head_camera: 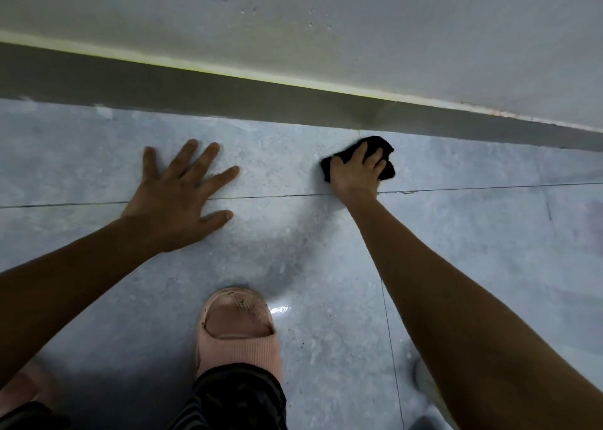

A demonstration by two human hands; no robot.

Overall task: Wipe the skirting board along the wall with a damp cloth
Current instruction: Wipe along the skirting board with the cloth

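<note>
A grey skirting board (228, 93) runs along the foot of the pale wall (326, 21), slanting down to the right. My right hand (357, 173) grips a bunched black cloth (383, 145) on the floor, a short way in front of the board. The fingers curl over the cloth and hide most of it. My left hand (182, 194) lies flat on the floor tiles with its fingers spread, well left of the cloth and apart from the board.
The pale blue-grey tiled floor (326, 299) shines as if wet, with dark grout lines crossing it. My foot in a pink slipper (238, 328) stands at the bottom centre, and a second pink slipper (23, 387) shows at the bottom left.
</note>
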